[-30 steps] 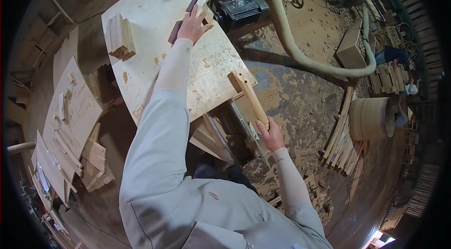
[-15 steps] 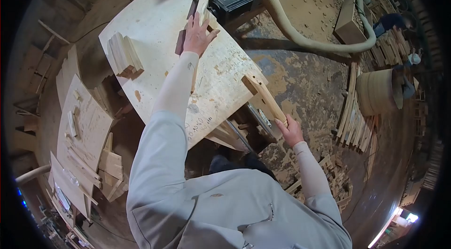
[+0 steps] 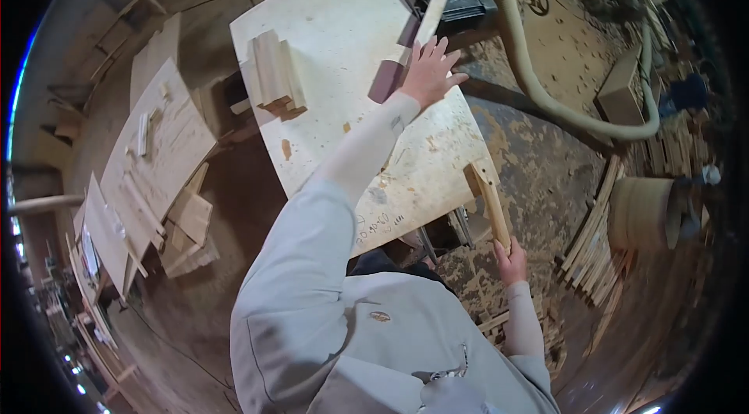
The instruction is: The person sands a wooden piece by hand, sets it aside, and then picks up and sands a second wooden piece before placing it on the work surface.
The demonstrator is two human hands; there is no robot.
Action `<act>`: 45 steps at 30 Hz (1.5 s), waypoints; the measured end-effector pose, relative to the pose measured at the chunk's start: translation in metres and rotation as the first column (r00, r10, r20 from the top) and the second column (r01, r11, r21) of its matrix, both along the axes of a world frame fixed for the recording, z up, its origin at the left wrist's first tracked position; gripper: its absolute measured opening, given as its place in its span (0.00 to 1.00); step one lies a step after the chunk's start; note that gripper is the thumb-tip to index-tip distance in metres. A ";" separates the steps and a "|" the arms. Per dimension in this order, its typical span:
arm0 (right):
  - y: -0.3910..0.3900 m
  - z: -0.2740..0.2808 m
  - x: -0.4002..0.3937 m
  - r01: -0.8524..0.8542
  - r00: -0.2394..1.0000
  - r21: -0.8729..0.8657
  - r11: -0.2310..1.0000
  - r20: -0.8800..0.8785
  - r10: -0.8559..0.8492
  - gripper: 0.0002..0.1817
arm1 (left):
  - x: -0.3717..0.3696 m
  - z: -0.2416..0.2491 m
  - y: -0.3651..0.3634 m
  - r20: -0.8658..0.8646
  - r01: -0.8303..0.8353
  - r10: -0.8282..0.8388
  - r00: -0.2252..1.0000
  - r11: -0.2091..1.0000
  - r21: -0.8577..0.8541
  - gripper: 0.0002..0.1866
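Note:
My left hand (image 3: 431,74) lies with spread fingers over a pale wooden strip (image 3: 431,20) near the far right side of the tabletop. Its palm hides part of the strip, so how firmly it touches is not visible. Beside it on the board sit dark reddish-brown blocks (image 3: 385,81). My right hand (image 3: 512,262) is closed around the near end of a wooden handle (image 3: 493,207). The handle's other end rests at the right front corner of the plywood tabletop (image 3: 328,149), where dark bolt heads show.
A small stack of wooden pieces (image 3: 275,74) lies on the tabletop's left. Behind the far edge stands a black motor (image 3: 464,8), with a thick hose (image 3: 521,63) curving right. Plywood sheets (image 3: 160,141) lie at the left. A round drum (image 3: 644,213) and stacked strips (image 3: 597,234) stand right.
The view has swung, so the table appears farther right. My left hand stays over the strip with fingers spread. My right hand still grips the handle, which now points more nearly toward me.

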State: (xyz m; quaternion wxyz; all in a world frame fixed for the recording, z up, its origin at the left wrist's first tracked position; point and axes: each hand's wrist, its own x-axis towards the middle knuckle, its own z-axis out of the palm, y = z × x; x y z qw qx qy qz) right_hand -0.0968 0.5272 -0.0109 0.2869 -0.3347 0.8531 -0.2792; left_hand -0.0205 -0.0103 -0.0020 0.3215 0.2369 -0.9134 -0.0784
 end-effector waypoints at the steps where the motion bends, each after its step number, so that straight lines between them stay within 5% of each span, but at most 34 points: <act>1: 0.000 0.001 -0.002 0.009 0.999 0.025 1.000 -0.036 -0.008 0.25 | 0.019 0.008 0.002 -0.059 0.021 -0.014 0.998 0.992 0.121 0.38; 4: 0.001 -0.003 -0.001 0.050 0.999 -0.037 0.998 -0.001 -0.051 0.25 | 0.093 0.018 0.002 0.041 -0.225 0.221 0.974 0.960 0.164 0.36; 6: 0.003 -0.001 -0.002 0.043 0.999 -0.033 0.999 0.023 -0.042 0.25 | 0.150 0.002 -0.007 0.055 -0.446 0.448 0.892 0.894 -0.049 0.35; 8: 0.003 -0.001 -0.003 0.044 0.998 -0.035 0.998 0.044 -0.042 0.25 | 0.199 0.001 -0.008 0.085 -0.585 0.590 0.803 0.808 -0.077 0.34; 10: 0.009 -0.009 -0.008 -0.029 1.000 -0.091 0.995 -0.007 0.029 0.18 | 0.229 -0.007 -0.010 0.128 -0.574 0.574 0.809 0.818 -0.038 0.33; 15: 0.005 0.015 -0.007 0.016 0.999 0.016 1.000 0.050 -0.017 0.25 | 0.239 -0.018 -0.006 0.243 -0.531 0.541 0.805 0.840 -0.108 0.27; 21: -0.001 0.034 -0.005 0.008 1.000 0.017 1.000 0.024 -0.009 0.25 | 0.218 -0.001 -0.011 0.075 -0.353 0.346 0.935 0.907 0.228 0.24; 23: -0.005 0.045 0.000 0.006 1.000 0.007 1.000 -0.003 -0.006 0.25 | 0.218 -0.002 -0.022 0.042 -0.578 0.577 0.816 0.816 -0.003 0.22; 24: -0.007 0.050 0.002 0.002 1.000 0.020 1.000 -0.010 -0.002 0.24 | 0.217 -0.006 -0.029 0.041 -0.569 0.568 0.822 0.822 0.000 0.22; 26: -0.011 0.056 0.003 0.012 1.000 0.039 0.999 -0.019 -0.011 0.24 | 0.216 -0.014 -0.040 0.019 -0.648 0.679 0.733 0.691 0.320 0.21; 27: -0.011 0.057 0.003 0.008 1.000 0.046 0.999 0.007 -0.008 0.24 | 0.218 -0.023 -0.047 0.067 -0.674 0.680 0.730 0.701 0.232 0.24; 32: -0.013 0.066 0.003 0.025 0.998 0.066 0.997 0.050 -0.029 0.24 | 0.188 -0.018 -0.065 -0.020 -0.563 0.595 0.804 0.770 0.301 0.29; 37: -0.011 0.058 0.002 0.009 0.999 0.087 0.996 0.043 -0.013 0.24 | 0.108 0.005 -0.062 -0.168 -0.197 0.302 0.938 0.867 0.457 0.30; 40: -0.013 0.064 0.003 0.014 0.999 0.075 0.997 0.048 -0.017 0.25 | 0.068 0.005 -0.077 -0.225 -0.077 0.183 0.957 0.908 0.412 0.29; 45: -0.010 0.060 0.001 -0.005 1.000 0.050 0.999 0.029 0.004 0.25 | 0.042 -0.006 -0.098 -0.253 0.059 0.110 0.961 0.814 0.578 0.25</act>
